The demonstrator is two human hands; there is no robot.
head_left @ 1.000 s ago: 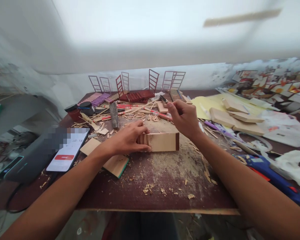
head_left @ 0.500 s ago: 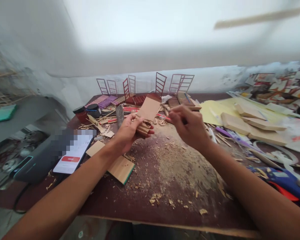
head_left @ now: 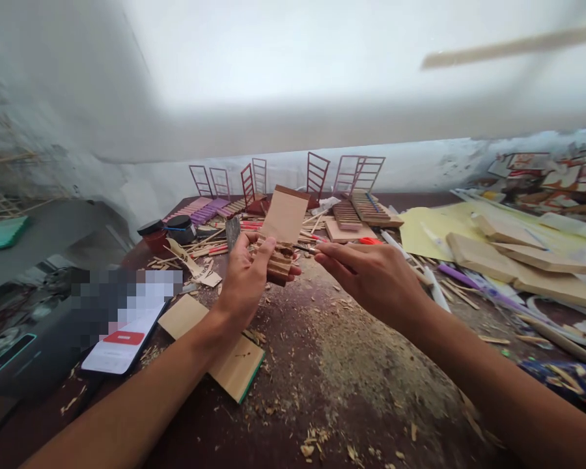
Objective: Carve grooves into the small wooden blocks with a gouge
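- We have a pale, rectangular wooden block with brown carved grooves at its near end (head_left: 285, 218) held above the table, straight ahead of us.
- Its long axis runs from just past twelve o'clock at the plain far end to just past six at the grooved end, so the carving lies towards us.
- Our left hand (head_left: 244, 279) is the nearer one, at seven o'clock from the block, closed round the grooved end with thumb on top and fingers beneath.
- Our right hand (head_left: 378, 270), at four o'clock, does not hold the block; its fingertips pinch a slim metal tool with a dark shaft (head_left: 303, 247).
- That shaft points towards nine o'clock, its tip right at the carved edge; we cannot tell whether it touches.
- At seven o'clock, partly under our left forearm, lies a flat pale board with a green edge (head_left: 237, 368); at eight, a phone with a white screen (head_left: 117, 355).
- Near one o'clock stands a small dark-red slatted frame (head_left: 317, 176); at three, a yellow sheet (head_left: 422, 218).
- Shavings litter the dark-red tabletop (head_left: 215, 430) below our hands.
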